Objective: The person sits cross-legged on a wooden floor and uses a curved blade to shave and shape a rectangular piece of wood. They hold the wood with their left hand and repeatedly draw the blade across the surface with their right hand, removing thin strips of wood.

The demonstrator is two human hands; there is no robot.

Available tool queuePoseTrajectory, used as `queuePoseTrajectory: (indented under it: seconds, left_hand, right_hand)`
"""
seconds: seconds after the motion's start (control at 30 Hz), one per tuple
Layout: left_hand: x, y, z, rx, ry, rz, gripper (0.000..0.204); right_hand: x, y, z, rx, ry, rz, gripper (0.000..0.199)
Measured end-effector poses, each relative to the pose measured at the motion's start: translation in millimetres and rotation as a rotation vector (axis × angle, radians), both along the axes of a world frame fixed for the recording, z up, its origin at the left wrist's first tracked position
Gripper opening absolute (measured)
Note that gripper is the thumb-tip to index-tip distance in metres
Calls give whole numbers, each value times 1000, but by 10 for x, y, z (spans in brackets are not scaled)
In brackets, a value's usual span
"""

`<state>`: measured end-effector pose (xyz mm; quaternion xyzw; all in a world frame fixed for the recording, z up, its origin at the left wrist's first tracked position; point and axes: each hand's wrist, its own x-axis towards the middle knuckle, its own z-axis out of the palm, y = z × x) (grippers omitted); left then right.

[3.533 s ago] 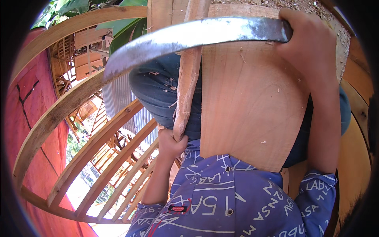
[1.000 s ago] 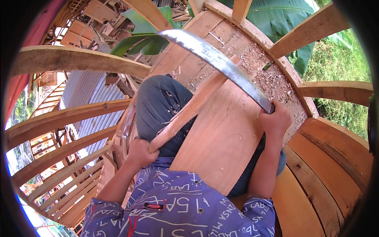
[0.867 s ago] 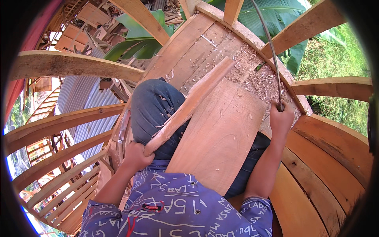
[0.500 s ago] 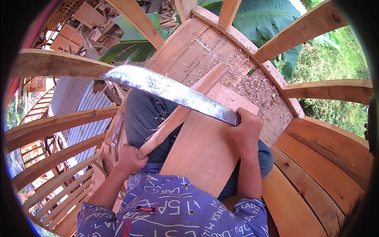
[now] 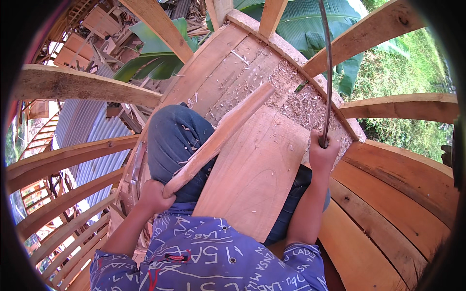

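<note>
My left hand (image 5: 156, 195) is closed round the near end of a long, roughly hewn wooden stick (image 5: 221, 138). The stick slants up and away to the right, over my lap and across the edge of a wide wooden board (image 5: 252, 177). That board lies flat over my legs. To the right of it, my right hand (image 5: 324, 151) grips the handle of a machete (image 5: 328, 63). The blade points away from me and is seen nearly edge-on, as a thin dark line. It is apart from the stick.
Wood shavings (image 5: 303, 109) litter the plank floor (image 5: 233, 60) beyond the board. Curved wooden ribs (image 5: 87, 85) rise on both sides, and planks (image 5: 383, 194) line the right. Banana leaves (image 5: 310, 24) hang beyond the far edge; corrugated metal sheets (image 5: 85, 126) lie outside to the left.
The machete has swung from lying across the stick, blade to the left, to pointing away on the right. My right hand has moved right; the left still holds the stick.
</note>
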<state>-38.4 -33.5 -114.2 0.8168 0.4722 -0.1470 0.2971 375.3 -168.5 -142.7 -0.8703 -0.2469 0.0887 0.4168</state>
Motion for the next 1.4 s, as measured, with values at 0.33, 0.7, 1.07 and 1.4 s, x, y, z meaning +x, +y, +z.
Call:
queuePoseTrajectory:
  seconds: [0.33, 0.7, 1.07, 1.4]
  left_hand:
    - [-11, 171, 81, -221, -54, -4, 28]
    - [19, 240, 116, -273, -63, -44, 32]
    - [33, 182, 101, -226, -54, -13, 32]
    - [28, 154, 99, -189, -39, 24, 31]
  right_hand:
    - [-513, 349, 102, -153, -478, 427, 16]
    - [-147, 73, 28, -340, -444, 130, 14]
    - [-259, 114, 169, -215, -273, 152, 15]
    - [-188, 186, -35, -376, -385, 160, 14]
